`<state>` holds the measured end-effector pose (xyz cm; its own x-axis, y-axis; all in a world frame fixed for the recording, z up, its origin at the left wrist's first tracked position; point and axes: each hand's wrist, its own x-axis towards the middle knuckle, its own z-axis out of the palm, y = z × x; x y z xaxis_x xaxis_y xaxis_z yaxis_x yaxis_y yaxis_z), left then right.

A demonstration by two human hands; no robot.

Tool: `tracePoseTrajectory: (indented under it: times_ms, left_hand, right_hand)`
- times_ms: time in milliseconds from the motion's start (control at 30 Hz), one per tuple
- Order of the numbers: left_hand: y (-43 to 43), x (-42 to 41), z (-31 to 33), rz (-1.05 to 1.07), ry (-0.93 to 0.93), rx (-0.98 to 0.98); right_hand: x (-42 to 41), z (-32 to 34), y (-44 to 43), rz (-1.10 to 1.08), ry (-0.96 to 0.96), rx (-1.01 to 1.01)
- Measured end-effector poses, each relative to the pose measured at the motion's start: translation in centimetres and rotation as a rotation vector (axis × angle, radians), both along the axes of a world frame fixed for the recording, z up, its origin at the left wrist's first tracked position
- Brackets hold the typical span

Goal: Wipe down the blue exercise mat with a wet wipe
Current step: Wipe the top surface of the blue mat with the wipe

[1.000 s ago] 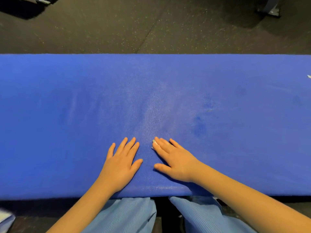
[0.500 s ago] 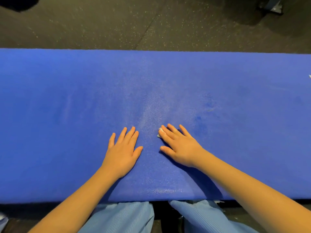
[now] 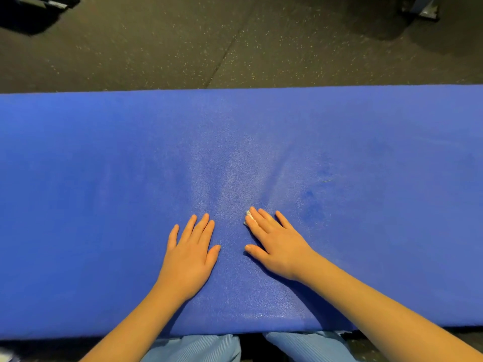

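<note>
**Both hands flat on the mat, wipe barely peeking out**

The blue exercise mat point(image 3: 104, 205) lies on the dark speckled floor point(image 3: 235, 48) and runs side to side. Both its ends are cut off by the frame, so I can't tell how long it is.

The person's left hand point(image 3: 189, 259) lies palm down near the mat's near edge, about the middle. Its grip is apart, fingers straight and lightly spread, holding nothing.

The right hand point(image 3: 277, 246) is just beside it, also flat and angled a bit toward the left one. Its grip isn't clamped either: straight fingers press the wet wipe point(image 3: 248, 218) onto the mat. Only a small whitish corner pokes out by the fingertips. The rest is hidden under the hand, so I can't say whether it's folded or bunched.

The mat looks paler and shinier just beyond the hands. Toward the right end there's a darker blotch point(image 3: 311, 197) and a thin mark point(image 3: 326, 180) that's too small to make out.

Light blue trousers point(image 3: 198, 348) show at the near edge, and there's dark gear point(image 3: 31, 11) in the far left corner, mostly cropped.
</note>
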<state>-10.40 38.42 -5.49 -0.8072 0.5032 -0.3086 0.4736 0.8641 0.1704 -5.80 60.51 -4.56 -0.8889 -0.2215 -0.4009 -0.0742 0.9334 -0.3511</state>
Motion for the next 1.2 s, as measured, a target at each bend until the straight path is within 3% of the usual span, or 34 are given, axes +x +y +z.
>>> tracePoseTrajectory:
  times_ms: [233, 400, 600, 767, 900, 967, 1133, 1200]
  left_hand:
    - [0.5, -1.4, -0.3, 0.039, -0.093, 0.068]
    - [2.5, -4.7, -1.6, 0.063, -0.114, 0.008]
    - [2.4, -4.1, -2.5, 0.058, -0.084, 0.028]
    - [2.3, -4.2, -3.0, 0.058, -0.075, 0.031]
    - [2.6, -5.1, -2.9, 0.059, -0.091, 0.075]
    - [3.3, -6.9, -2.9, 0.089, -0.126, 0.109]
    - [5.6, -12.5, -3.6, 0.043, -0.095, 0.034]
    - [5.8, -13.1, -4.2, 0.007, -0.062, 0.005]
  right_hand:
    - [-1.4, -0.6, 1.2, 0.007, -0.014, 0.026]
    - [-5.4, -3.4, 3.4, -0.245, -0.013, 0.096]
    - [-5.3, -3.8, 3.2, 0.09, 0.04, 0.04]
    - [-9.2, -5.2, 5.4, -0.23, 0.066, 0.088]
    - [-8.1, -5.8, 3.1, 0.049, 0.169, 0.041]
    - [-8.9, -6.5, 4.4, 0.087, 0.21, 0.092]
    - [-13.4, -6.4, 6.8, -0.255, 0.151, 0.114]
    - [-14.0, -6.2, 5.5, -0.245, 0.159, 0.064]
